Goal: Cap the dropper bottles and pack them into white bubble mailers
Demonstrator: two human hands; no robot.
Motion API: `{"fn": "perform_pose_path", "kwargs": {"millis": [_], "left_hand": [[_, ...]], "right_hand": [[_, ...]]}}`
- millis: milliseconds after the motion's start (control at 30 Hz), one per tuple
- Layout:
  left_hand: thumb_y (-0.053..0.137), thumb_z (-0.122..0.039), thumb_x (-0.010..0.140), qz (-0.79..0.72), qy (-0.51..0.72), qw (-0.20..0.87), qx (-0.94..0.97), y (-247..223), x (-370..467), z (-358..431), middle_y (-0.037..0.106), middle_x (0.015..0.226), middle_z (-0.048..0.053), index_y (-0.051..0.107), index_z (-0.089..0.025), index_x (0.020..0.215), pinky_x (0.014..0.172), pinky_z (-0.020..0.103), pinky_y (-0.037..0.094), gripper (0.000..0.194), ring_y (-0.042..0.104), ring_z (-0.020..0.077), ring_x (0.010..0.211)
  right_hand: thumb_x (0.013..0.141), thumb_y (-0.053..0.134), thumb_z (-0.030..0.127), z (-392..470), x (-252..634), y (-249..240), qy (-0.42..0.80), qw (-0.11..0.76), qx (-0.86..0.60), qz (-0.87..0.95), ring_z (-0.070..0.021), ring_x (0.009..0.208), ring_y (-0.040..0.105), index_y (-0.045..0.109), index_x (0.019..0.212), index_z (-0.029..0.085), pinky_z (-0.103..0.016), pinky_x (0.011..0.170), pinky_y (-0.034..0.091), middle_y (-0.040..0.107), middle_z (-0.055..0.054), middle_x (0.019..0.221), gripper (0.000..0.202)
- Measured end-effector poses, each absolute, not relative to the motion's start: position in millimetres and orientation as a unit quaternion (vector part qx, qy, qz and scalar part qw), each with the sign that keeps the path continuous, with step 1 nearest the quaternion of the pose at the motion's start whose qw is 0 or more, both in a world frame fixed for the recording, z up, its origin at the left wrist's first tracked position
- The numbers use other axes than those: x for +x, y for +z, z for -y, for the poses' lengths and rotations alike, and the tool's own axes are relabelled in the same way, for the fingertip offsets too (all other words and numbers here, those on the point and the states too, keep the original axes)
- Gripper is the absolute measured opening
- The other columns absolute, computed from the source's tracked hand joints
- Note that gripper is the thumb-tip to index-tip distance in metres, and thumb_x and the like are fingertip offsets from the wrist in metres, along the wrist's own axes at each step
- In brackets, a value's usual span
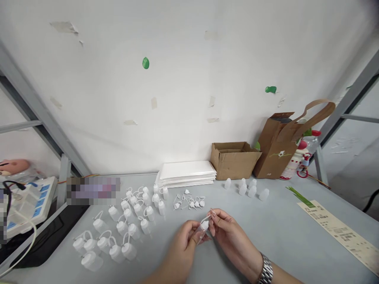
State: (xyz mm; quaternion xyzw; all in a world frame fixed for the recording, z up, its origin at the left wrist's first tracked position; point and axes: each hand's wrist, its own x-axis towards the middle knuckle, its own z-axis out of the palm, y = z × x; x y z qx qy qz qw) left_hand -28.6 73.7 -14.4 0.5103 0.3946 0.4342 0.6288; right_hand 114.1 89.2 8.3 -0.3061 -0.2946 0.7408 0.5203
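Near the front middle of the table, my left hand grips a small translucent bottle with a white cap. My right hand pinches the looped strap at the top of that cap. Left of my hands stand several capped bottles with looped straps. A loose group of white caps lies just beyond my hands. Farther back on the right are several bottles without caps.
A stack of white sheets, an open cardboard box and a brown paper bag line the wall. Printed paper strips lie at the right. A power strip and a black object are at the left.
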Motion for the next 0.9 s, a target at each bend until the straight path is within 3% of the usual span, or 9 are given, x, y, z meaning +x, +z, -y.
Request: {"fn": "perform_pose_path", "kwargs": {"millis": [467, 900], "left_hand": [[0.061, -0.053, 0.073, -0.401, 0.437, 0.641, 0.488, -6.1, -27.2, -70.3, 0.065, 0.088, 0.005, 0.058, -0.018, 0.085, 0.091, 0.04, 0.045, 0.038, 0.061, 0.0227, 0.09], [0.064, -0.054, 0.068, -0.407, 0.418, 0.663, 0.469, 0.2, -29.1, -71.4, 0.063, 0.073, 0.001, 0.06, -0.018, 0.081, 0.086, 0.04, 0.047, 0.038, 0.063, 0.0205, 0.078]], "right_hand": [[0.066, 0.074, 0.041, -83.6, 111.1, 10.0, 0.698, 0.535, -0.336, 0.338, -0.0136, 0.054, 0.05, 0.064, 0.068, 0.017, -0.029, 0.061, 0.037, 0.057, 0.001, 0.05, 0.026], [0.069, 0.073, 0.032, -97.0, 120.7, 13.1, 0.725, 0.503, -0.343, 0.323, -0.0091, 0.053, 0.041, 0.061, 0.054, 0.014, -0.024, 0.06, 0.033, 0.054, 0.002, 0.053, 0.026]]}}
